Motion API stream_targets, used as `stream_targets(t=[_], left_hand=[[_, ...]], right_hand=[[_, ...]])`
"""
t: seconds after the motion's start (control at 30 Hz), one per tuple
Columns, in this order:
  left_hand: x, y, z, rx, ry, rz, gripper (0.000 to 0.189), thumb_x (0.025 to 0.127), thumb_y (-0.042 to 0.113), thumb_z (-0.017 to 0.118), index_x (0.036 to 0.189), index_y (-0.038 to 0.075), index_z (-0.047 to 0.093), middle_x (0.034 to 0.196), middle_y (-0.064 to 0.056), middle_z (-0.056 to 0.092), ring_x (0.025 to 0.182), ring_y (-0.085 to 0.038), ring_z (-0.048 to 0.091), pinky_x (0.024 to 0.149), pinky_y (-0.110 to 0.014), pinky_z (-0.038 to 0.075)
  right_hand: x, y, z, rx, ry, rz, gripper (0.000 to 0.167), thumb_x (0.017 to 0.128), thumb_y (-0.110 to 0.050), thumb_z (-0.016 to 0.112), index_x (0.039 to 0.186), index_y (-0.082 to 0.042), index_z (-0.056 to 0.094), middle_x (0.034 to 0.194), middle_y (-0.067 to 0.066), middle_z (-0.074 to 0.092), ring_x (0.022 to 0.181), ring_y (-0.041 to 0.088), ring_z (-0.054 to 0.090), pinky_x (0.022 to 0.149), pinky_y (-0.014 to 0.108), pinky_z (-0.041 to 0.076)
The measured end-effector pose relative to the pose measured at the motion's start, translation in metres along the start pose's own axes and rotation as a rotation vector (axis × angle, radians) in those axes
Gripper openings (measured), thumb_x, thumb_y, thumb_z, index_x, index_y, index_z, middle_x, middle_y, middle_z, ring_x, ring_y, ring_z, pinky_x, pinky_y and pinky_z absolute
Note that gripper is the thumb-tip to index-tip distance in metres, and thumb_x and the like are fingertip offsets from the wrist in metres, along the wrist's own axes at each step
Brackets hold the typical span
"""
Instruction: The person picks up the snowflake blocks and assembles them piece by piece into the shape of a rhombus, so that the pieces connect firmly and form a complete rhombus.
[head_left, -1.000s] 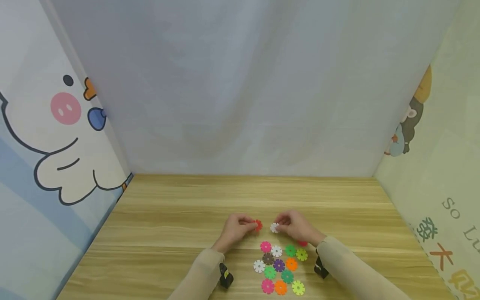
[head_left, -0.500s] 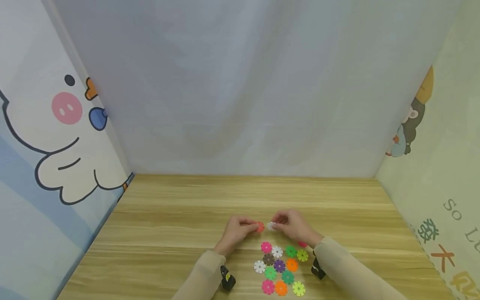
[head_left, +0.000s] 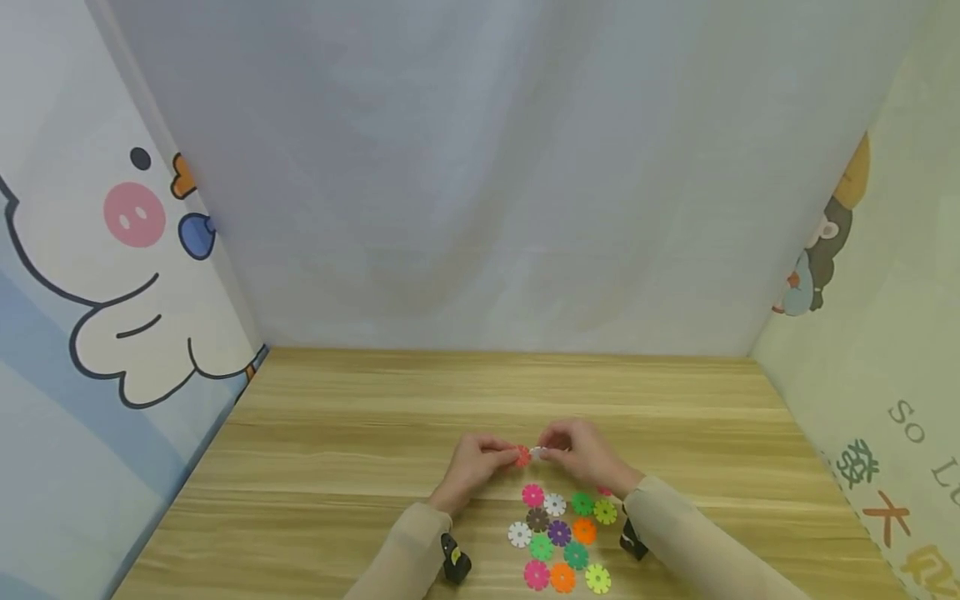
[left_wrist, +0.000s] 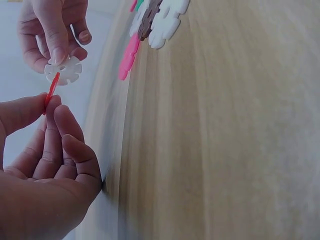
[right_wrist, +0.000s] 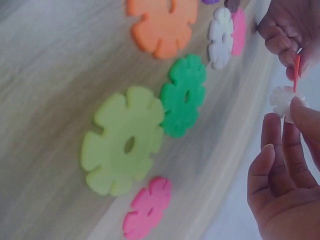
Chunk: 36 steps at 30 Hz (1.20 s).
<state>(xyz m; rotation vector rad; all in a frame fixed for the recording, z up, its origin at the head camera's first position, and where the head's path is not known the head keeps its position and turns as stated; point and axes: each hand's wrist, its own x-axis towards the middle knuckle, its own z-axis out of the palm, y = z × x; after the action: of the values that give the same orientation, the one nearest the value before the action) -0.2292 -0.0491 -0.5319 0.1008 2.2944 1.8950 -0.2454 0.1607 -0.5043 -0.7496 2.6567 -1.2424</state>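
Note:
My left hand (head_left: 471,467) pinches a red notched disc (left_wrist: 52,92), a flower-shaped plastic linking piece, between thumb and fingertips. Facing it, my right hand (head_left: 591,457) pinches a white notched disc (left_wrist: 71,71) the same way. Both pieces are held above the tabletop, beyond the loose discs. In the left wrist view the red piece is seen edge-on, crosswise to the white one, and their rims meet. The right wrist view shows the red disc (right_wrist: 297,72) right at the edge of the white disc (right_wrist: 281,101). Whether the notches interlock I cannot tell.
Several loose notched discs lie nearer the person, among them a brown disc (head_left: 537,520), a purple disc (head_left: 558,533) and an orange disc (head_left: 562,577). A pink disc (right_wrist: 148,210) lies below the right wrist. Cloth walls border the wooden table (head_left: 337,417).
The two hands have drawn together. The white disc has moved left and the red disc slightly right, closing the gap between them. The loose discs stay in place.

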Motion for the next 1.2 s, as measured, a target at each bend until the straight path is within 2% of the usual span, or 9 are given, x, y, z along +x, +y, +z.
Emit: stream_targets(t=[0.17, 0.47, 0.73, 1.0, 1.2], left_hand=[[-0.0014, 0.0005, 0.0015, -0.029, -0.002, -0.038, 0.013, 0.081, 0.014, 0.075, 0.087, 0.003, 0.073, 0.080, -0.005, 0.069, 0.075, -0.023, 0.065, 0.069, -0.035, 0.052], [-0.0019, 0.0008, 0.0018, -0.063, -0.003, -0.025, 0.015, 0.083, 0.015, 0.075, 0.089, 0.001, 0.073, 0.080, -0.007, 0.069, 0.075, -0.026, 0.066, 0.068, -0.036, 0.053], [-0.0016, 0.0008, 0.0022, -0.035, -0.034, -0.026, 0.013, 0.083, 0.014, 0.073, 0.085, 0.002, 0.073, 0.074, -0.006, 0.068, 0.066, -0.018, 0.062, 0.058, -0.029, 0.048], [-0.0035, 0.0030, 0.0048, -0.086, -0.019, -0.055, 0.012, 0.085, 0.011, 0.072, 0.084, 0.000, 0.072, 0.072, -0.006, 0.067, 0.064, -0.017, 0.061, 0.057, -0.026, 0.047], [-0.0040, 0.0037, 0.0053, -0.116, -0.028, -0.061, 0.013, 0.084, 0.011, 0.072, 0.084, -0.002, 0.072, 0.072, -0.006, 0.066, 0.062, -0.015, 0.058, 0.057, -0.026, 0.045]], right_hand=[[-0.0001, -0.0005, 0.0019, -0.007, -0.008, -0.020, 0.008, 0.085, -0.008, 0.071, 0.087, -0.016, 0.069, 0.083, -0.009, 0.064, 0.076, 0.010, 0.060, 0.069, 0.027, 0.051], [-0.0010, -0.0013, 0.0029, -0.022, 0.001, -0.018, 0.004, 0.085, -0.013, 0.073, 0.088, -0.011, 0.071, 0.082, -0.010, 0.066, 0.075, 0.009, 0.060, 0.069, 0.026, 0.051], [-0.0020, -0.0028, 0.0026, -0.027, 0.024, -0.027, 0.009, 0.086, -0.018, 0.071, 0.086, -0.009, 0.072, 0.082, -0.010, 0.066, 0.075, 0.009, 0.060, 0.069, 0.028, 0.051], [-0.0010, -0.0028, 0.0042, -0.062, 0.055, -0.070, 0.002, 0.083, -0.012, 0.074, 0.084, -0.013, 0.073, 0.080, -0.011, 0.067, 0.073, 0.006, 0.060, 0.068, 0.026, 0.051], [-0.0018, -0.0058, 0.0043, -0.050, 0.050, -0.052, 0.003, 0.083, -0.013, 0.074, 0.086, -0.012, 0.073, 0.081, -0.010, 0.068, 0.074, 0.007, 0.061, 0.069, 0.025, 0.051]])
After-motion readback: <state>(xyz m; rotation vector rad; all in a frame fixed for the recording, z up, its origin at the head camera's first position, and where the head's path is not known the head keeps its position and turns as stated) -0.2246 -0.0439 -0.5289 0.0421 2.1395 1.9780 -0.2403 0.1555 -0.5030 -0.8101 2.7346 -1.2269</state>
